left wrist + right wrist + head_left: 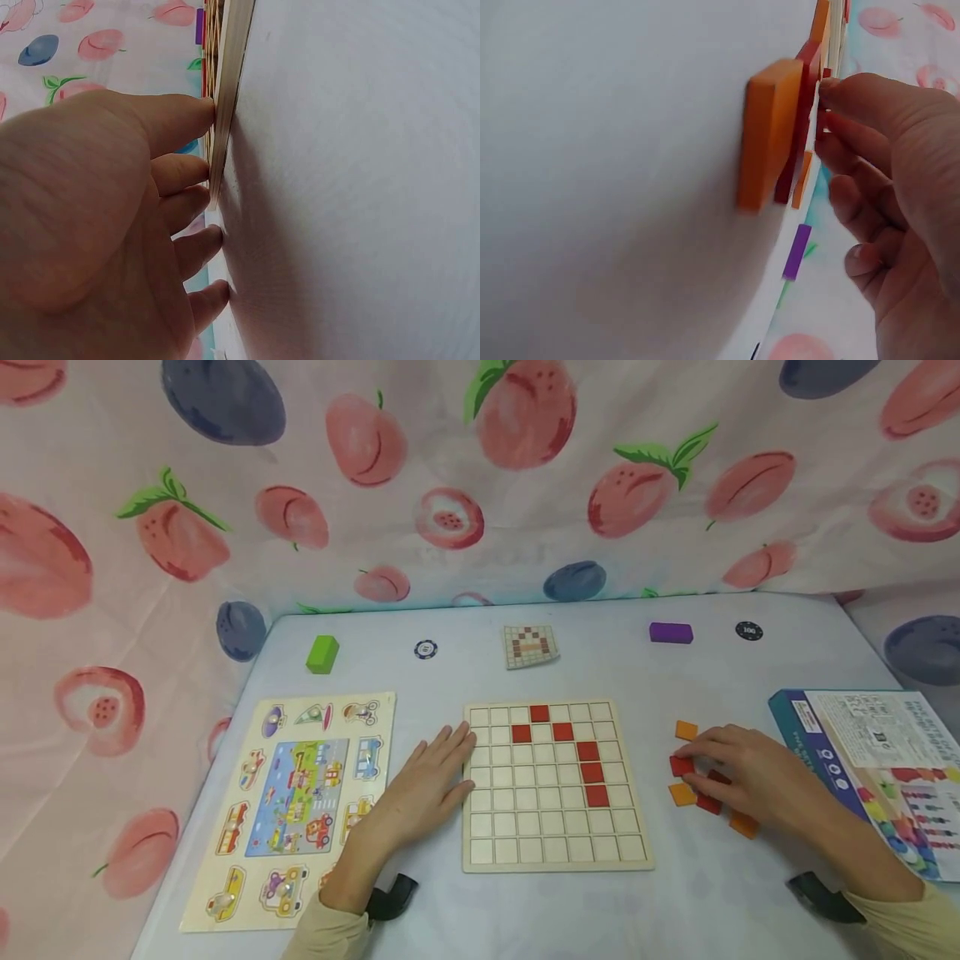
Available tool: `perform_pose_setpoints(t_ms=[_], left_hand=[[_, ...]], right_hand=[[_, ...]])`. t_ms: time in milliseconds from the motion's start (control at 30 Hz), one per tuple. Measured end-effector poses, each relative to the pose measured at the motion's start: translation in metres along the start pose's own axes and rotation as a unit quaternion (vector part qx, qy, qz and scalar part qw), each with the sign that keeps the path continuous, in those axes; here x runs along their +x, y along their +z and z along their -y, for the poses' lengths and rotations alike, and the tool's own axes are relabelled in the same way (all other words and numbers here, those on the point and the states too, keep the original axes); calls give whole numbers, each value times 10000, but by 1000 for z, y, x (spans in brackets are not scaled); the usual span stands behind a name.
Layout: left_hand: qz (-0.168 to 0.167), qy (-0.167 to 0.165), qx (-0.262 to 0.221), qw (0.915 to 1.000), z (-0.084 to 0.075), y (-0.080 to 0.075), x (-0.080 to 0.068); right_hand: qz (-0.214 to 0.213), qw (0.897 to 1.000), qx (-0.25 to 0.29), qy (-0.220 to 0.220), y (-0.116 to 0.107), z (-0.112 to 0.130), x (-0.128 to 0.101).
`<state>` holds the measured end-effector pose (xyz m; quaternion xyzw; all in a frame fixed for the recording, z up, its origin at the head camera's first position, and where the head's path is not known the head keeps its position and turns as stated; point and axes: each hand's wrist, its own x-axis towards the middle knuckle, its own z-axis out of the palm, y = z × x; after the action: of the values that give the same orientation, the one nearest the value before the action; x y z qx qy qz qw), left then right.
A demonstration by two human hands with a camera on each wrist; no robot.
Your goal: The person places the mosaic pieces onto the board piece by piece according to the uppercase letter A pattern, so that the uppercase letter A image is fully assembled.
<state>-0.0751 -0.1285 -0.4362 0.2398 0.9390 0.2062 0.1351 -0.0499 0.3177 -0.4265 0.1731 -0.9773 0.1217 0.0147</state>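
Observation:
A square wooden grid board (pixel 525 856) lies in the middle, with several red tiles (pixel 592 772) set in its cells. My left hand (pixel 423 785) lies with fingers extended at the board's left edge; in the left wrist view the thumb touches the board's side (pixel 234 82). At the right, my right hand (pixel 738 772) is over a loose group of red and orange tiles. Its thumb and index finger pinch a red tile (pixel 681 766) at the group's left side. Around it lie orange tiles (pixel 682 794) and another red tile (pixel 708 804), partly hidden by the fingers.
Behind the board is a small pattern card (pixel 529 646). A green block (pixel 322 654), a purple block (pixel 671 632) and two round chips (pixel 425 649) stand near the back edge. Left lies a picture puzzle board (pixel 300 793); right, a printed box (pixel 885 768).

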Motion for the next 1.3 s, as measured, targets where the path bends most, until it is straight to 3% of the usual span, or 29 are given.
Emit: perform_pose_setpoints(t_ms=[167,333,500,667,933,1300], left_hand=[[-28,0,-18,10000,0,-1,-1],[-87,26,-30,10000,-2,0,-1],[-87,10,-34,10000,-3,1,-2],[-116,35,-10,9999,-4,-1,-2],[-25,-10,45,10000,-2,-2,-1],[-5,-23,27,10000,-3,-3,-1]], right_hand=[[-556,9972,187,-469,4,13,11],[-673,9927,489,-872,10,41,30],[-415,9891,608,-1272,17,71,54],[108,9856,676,-1549,23,105,75],[445,9772,700,-1953,34,151,98],[382,9818,530,-1781,42,168,118]])
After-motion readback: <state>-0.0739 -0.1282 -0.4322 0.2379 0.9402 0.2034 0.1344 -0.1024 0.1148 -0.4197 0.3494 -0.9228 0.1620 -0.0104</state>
